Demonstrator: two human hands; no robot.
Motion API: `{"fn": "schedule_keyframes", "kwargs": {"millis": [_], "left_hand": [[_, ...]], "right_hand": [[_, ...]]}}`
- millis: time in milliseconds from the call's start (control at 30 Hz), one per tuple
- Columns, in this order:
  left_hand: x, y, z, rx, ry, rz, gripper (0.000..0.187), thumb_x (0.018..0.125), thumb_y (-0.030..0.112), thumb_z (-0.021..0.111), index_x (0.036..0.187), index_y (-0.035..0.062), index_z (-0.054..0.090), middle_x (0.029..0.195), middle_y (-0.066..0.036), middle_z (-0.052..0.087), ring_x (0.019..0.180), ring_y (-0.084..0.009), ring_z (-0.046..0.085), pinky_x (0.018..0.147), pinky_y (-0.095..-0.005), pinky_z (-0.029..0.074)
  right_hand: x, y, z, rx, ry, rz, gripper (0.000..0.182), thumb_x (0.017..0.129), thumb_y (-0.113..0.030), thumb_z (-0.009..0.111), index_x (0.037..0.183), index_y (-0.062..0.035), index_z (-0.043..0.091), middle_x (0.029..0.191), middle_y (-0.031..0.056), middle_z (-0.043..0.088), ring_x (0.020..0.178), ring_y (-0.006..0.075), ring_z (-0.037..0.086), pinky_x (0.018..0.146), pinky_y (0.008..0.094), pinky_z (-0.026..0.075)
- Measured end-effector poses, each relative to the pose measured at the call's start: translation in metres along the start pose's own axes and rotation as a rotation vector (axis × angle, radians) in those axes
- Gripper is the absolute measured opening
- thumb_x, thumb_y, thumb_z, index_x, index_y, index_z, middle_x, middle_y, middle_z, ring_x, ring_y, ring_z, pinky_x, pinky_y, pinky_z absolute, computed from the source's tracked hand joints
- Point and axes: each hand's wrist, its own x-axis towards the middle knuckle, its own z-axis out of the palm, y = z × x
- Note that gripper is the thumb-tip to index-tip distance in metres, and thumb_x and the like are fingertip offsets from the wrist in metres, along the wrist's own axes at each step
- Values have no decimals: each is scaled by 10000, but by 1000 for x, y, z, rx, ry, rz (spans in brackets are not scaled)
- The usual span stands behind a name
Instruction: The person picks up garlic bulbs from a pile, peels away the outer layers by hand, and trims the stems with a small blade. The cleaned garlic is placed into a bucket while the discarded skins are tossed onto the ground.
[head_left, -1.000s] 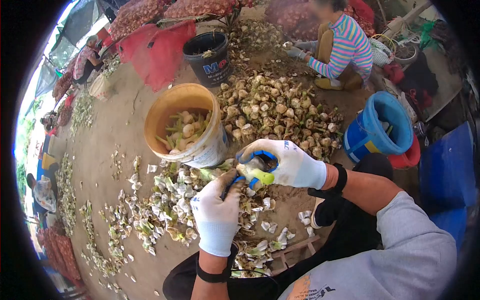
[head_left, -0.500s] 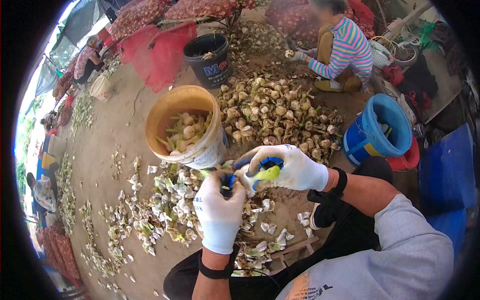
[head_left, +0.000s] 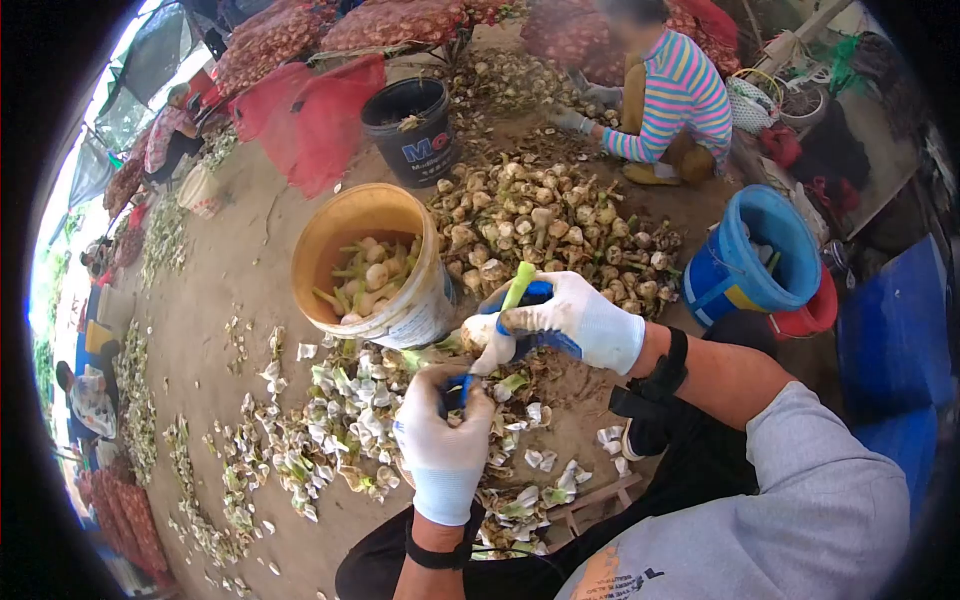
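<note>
My right hand (head_left: 585, 318), in a white glove with blue-coated fingers, is closed round a garlic bulb (head_left: 478, 332). The bulb's pale green stem (head_left: 518, 286) sticks up past my thumb. Below and to the left, my left hand (head_left: 443, 430), gloved alike, has thumb and fingers pinched together on a strip of pale garlic skin (head_left: 494, 354) that hangs from the bulb. The fingertips themselves are partly hidden. Just beyond my hands stands a yellow bucket (head_left: 308, 232) with peeled garlic bulbs in it.
A heap of unpeeled garlic (head_left: 560, 220) lies beyond my hands, with garlic skins (head_left: 340, 410) scattered below. A blue bucket (head_left: 708, 285) stands right, a black bucket (head_left: 412, 150) farther back. A person in a striped top (head_left: 690, 100) crouches behind the heap.
The stem has swung from pointing right to pointing up. My left hand has dropped slightly away from the bulb, drawing the skin strip down. The other person's hands have lowered towards the ground.
</note>
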Motion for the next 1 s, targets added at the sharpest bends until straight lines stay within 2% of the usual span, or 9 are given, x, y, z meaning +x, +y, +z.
{"fn": "schedule_keyframes", "kwargs": {"millis": [67,200,267,400,433,600,733,800,1000], "left_hand": [[4,-8,-4,-279,126,-341,107,947,-2,646,1051,-19,662,913,-43,673,795,-121,641,734,-285,556],[27,-29,-41,-772,428,-581,163,1009,78,578,1081,-51,645,948,-109,704,857,-187,725,702,-315,625],[25,-51,-65,-787,351,-636,210,1013,119,578,1131,-45,637,979,-137,711,904,-252,762,709,-333,645],[20,-53,-70,248,109,-483,190,971,142,670,983,-47,668,823,-138,713,744,-265,707,707,-400,578],[12,-64,-70,460,134,-376,230,950,174,701,994,-47,654,798,-202,699,766,-381,702,745,-483,541],[8,-67,-82,820,41,-372,197,939,149,659,1052,-12,650,1046,-237,700,964,-426,696,833,-499,538],[15,-55,-85,774,-2,-358,186,945,161,675,997,-17,653,973,-217,677,920,-414,685,804,-490,532],[18,-42,-82,760,-9,-363,185,944,163,685,979,-16,654,946,-209,667,897,-410,681,791,-485,530],[16,-35,-67,585,-172,-345,194,921,124,716,1059,-2,665,999,-200,672,926,-398,674,812,-448,531]], "right_hand": [[2,1,-7,55,-37,-19,334,971,-109,761,1258,39,677,1172,112,740,1038,199,721,932,351,599],[8,0,-18,173,-180,-126,404,972,-107,751,1329,38,629,1320,162,692,1178,246,693,1035,418,586],[15,7,-27,293,-165,-126,405,985,-109,731,1346,29,610,1324,167,688,1181,261,696,1035,430,589],[37,12,-39,274,-47,48,380,1001,-94,699,1344,19,582,1322,174,682,1166,290,706,1023,461,601],[44,13,-41,170,40,89,353,1005,-88,684,1327,21,588,1283,171,695,1157,299,710,1005,477,609],[139,19,-46,31,91,129,263,988,-121,700,1213,5,650,1110,122,723,1046,257,727,895,431,629],[163,9,-35,-528,89,-200,356,988,-269,724,1216,0,670,1104,153,744,1048,269,730,863,394,584],[169,54,-76,-1217,233,-95,378,991,-306,700,1240,-23,675,1183,195,731,1072,352,708,909,440,570],[186,175,-129,-1612,72,410,379,1067,-178,538,1427,-60,561,1370,191,624,1212,359,641,970,471,572]]}}
